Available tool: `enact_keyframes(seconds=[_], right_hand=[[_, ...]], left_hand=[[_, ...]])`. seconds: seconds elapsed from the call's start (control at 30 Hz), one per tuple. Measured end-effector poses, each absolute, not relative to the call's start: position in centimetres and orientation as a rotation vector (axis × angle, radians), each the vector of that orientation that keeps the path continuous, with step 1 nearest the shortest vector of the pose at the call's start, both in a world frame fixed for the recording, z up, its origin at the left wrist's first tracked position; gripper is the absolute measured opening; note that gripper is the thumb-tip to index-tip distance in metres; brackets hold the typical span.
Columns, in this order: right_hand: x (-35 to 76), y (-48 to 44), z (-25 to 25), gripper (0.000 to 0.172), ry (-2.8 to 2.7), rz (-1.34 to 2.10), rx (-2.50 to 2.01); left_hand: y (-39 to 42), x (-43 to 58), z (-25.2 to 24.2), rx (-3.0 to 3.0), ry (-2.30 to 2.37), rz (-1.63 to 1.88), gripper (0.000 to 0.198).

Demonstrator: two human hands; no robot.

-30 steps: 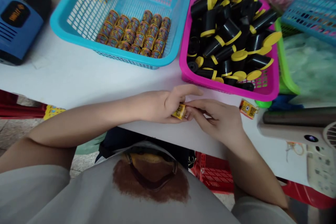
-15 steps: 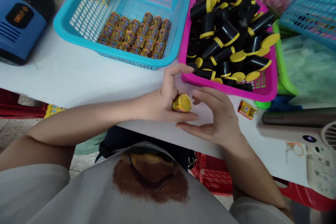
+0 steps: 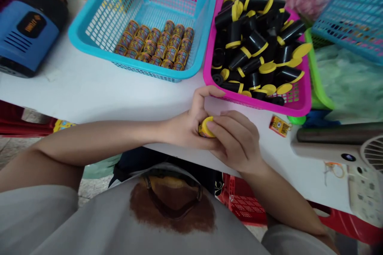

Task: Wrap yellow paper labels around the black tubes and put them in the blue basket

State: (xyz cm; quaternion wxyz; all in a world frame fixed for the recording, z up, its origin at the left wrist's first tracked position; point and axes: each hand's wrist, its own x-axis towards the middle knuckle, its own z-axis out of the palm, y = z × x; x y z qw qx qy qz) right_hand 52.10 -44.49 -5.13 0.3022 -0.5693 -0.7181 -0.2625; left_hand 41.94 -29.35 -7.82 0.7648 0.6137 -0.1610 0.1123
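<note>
A small cylinder with a yellow cap (image 3: 206, 128) sits in the palm of my left hand (image 3: 185, 129), gripped by the palm and curled fingers, with the thumb raised above it. My right hand (image 3: 236, 141) closes over it from the right, its fingertips on the cap. Most of the cylinder's body is hidden by my fingers. A small yellow printed label or packet (image 3: 279, 126) lies on the table to the right of my right hand, apart from it.
A turquoise basket (image 3: 155, 72) holds rows of printed cans, and a pink basket (image 3: 257, 101) holds black tubes with yellow caps, both close beyond my hands. A blue device (image 3: 28, 34) stands at far left, and a cream appliance (image 3: 338, 147) at right.
My right hand has moved from open beside the yellow cap to closed over it. My left thumb has lowered slightly. The cylinder stays in my left hand.
</note>
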Motion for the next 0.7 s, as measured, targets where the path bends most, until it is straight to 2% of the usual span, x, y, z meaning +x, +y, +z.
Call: enact_keyframes(seconds=[0.1,0.23,0.43,0.5,0.57,0.63,0.7], right_hand=[[52.3,-44.7,-4.7,0.027,-1.983,-0.628,-1.463],[52.5,-45.0,-4.3,0.032,-2.033,-0.569,-1.474],[52.6,-44.9,-5.3,0.05,-1.964,-0.574,-1.533],[52.8,-44.6,-5.6,0.056,-1.94,-0.65,-1.547],[53.2,-44.2,-5.7,0.062,-1.887,-0.763,-1.559],[54.0,-43.9,-5.5,0.067,-1.817,-0.89,-1.588],[55.3,-43.9,-5.2,0.067,-1.725,-0.999,-1.679]], left_hand=[[-28.5,41.8,-7.7,1.407,-0.32,0.2,0.078],[-27.7,41.6,-7.7,1.417,-0.416,0.136,0.074],[-27.9,42.0,-7.7,1.586,-0.328,0.329,0.075],[-27.6,42.0,-6.9,1.721,-0.331,0.522,0.067],[-26.9,41.7,-5.2,1.863,-0.311,0.663,0.049],[-25.4,41.3,-2.9,2.003,-0.247,0.656,0.025],[-23.0,41.4,-0.3,2.118,-0.115,0.559,0.016]])
